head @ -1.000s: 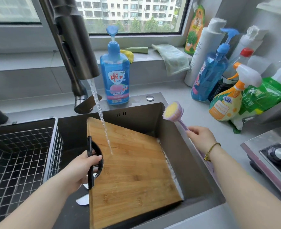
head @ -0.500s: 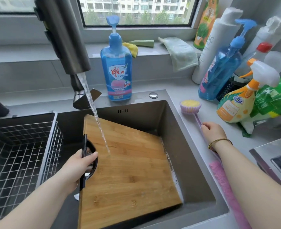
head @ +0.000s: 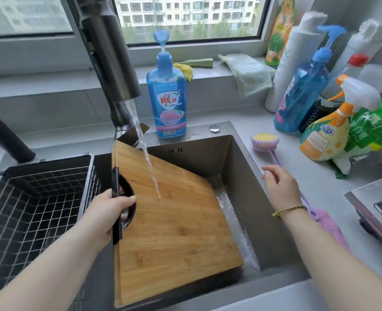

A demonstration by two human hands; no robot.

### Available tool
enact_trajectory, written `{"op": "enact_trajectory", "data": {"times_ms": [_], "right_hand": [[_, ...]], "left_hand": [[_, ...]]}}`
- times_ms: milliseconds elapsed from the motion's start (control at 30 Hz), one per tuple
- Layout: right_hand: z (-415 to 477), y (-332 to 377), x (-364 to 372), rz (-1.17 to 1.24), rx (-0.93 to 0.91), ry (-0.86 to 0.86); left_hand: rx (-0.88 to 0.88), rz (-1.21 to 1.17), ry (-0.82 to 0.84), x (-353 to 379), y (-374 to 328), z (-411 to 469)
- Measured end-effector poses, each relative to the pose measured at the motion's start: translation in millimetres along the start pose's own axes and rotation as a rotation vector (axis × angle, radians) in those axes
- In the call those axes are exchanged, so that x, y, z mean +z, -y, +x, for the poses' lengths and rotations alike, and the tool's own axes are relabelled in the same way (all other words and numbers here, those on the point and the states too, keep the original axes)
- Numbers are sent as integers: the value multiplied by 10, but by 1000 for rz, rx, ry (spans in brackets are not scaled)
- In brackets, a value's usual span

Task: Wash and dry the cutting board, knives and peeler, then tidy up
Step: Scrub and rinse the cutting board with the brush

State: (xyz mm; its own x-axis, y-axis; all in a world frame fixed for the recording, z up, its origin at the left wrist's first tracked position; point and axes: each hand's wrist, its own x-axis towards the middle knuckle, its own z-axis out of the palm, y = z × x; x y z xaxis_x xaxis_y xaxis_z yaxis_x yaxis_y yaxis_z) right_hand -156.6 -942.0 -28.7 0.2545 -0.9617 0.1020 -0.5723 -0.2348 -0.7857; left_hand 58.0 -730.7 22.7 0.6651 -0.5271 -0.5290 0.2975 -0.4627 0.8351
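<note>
A bamboo cutting board (head: 176, 230) leans tilted in the steel sink (head: 208, 153), with water from the tap (head: 111, 61) streaming onto its middle. My left hand (head: 109, 212) grips the board's black handle cut-out on its left edge. The purple dish brush (head: 265, 141), bristles up, lies on the counter right of the sink. My right hand (head: 279, 187) hovers over the sink's right rim beside the brush handle, fingers apart and holding nothing. No knives or peeler are visible.
A wire drying basket (head: 35, 212) fills the sink's left part. A blue dish soap bottle (head: 166, 95) stands behind the sink. Several cleaning bottles (head: 326, 122) crowd the back right counter. Cloths (head: 248, 72) lie on the windowsill. A stove corner (head: 378, 209) is at right.
My right hand set the dish brush down on the counter, let go of it and moved back toward the sink. My left hand kept holding the board under the water.
</note>
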Motion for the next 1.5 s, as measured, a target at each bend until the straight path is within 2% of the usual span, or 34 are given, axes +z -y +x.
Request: {"op": "enact_trajectory", "data": {"times_ms": [67,200,333,467,533,600,700,767,867,1100,1167,1300,1367,1433,1500], "right_hand": [[-139,-47,210,30,134,154],[-447,-20,649,-166,316,496],[-870,401,1029,-240,199,678],[-1271,930,1190,-97,-83,731],[-1246,987,1245,-64,-151,704],[-1021,882,1330,-82,-91,653],[-600,580,1354,-124,228,579],[-474,495,1360,-145,349,597],[-425,701,1416,-96,249,689],[-414,1357,1440,-46,-176,846],[-376,1362,1453,-104,-172,861],[-240,890,1322,-294,101,871],[-250,688,1221,-407,163,881],[-346,689,1195,-434,126,900],[-472,887,1246,-372,-14,944]], "left_hand": [[9,-28,-17,-120,-27,-56],[18,-89,-45,-323,-29,-139],[20,-151,-36,-390,-10,-188],[59,-121,0,-401,-19,-180],[76,-103,33,-408,-46,-164],[86,-74,57,-404,-80,-150],[77,-34,72,-366,-122,-128],[61,-10,88,-320,-153,-111],[23,1,117,-256,-177,-87],[-54,-48,109,-273,-179,-87],[-78,-65,93,-326,-140,-85],[-143,-95,73,-425,-65,-141],[-140,-138,108,-481,-26,-214],[-157,-208,150,-541,53,-251],[-185,-255,166,-576,149,-205]]}}
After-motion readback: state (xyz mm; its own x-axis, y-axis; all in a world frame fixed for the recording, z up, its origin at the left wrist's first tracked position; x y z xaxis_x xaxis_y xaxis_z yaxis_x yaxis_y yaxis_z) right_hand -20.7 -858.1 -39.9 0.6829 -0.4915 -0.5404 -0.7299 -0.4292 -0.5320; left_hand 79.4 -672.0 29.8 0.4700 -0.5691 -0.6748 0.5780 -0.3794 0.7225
